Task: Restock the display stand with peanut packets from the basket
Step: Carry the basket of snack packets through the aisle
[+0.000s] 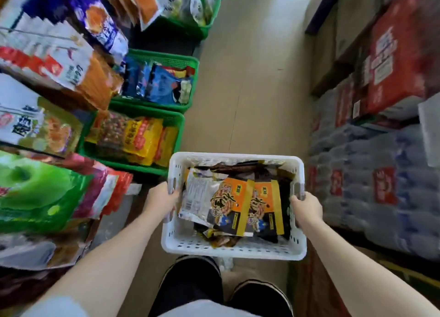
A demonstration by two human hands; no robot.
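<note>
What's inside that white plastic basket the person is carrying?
The white perforated plastic basket holds orange-and-black snack packets, one flipped to its silvery back. Darker packets lie underneath, mostly covered, so their number can't be told. Left hand and right hand hold its sides.

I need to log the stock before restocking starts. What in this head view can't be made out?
- How many peanut packets are in the white basket: they overlap and hide those beneath.
- Packet print: too small and blurred.
- Left hand and right hand fingertips: curled over the basket's side rims.
- Display stand to the left: motion-blurred and cut off by the frame edge.
</note>
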